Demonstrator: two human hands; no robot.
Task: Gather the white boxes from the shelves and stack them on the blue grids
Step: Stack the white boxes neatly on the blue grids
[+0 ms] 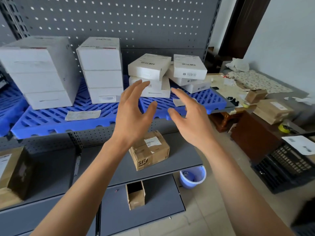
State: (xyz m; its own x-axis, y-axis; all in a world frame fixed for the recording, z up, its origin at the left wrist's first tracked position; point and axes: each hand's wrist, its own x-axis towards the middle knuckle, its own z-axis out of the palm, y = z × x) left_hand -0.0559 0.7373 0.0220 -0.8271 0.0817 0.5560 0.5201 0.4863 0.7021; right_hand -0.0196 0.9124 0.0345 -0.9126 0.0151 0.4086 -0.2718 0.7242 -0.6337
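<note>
Grey pegboard shelving (136, 19) carries blue grids (56, 120) along one shelf, and white boxes (102, 68) already stand on them in four stacks, the two right-hand ones untidy. Both hands hover just in front of the skewed stack (150, 77): left hand (134, 113) and right hand (189, 116) with fingers spread, holding nothing. Only brown cartons (150, 154) show on the lower shelves, so the gathering looks largely done, with perhaps straightening left.
</note>
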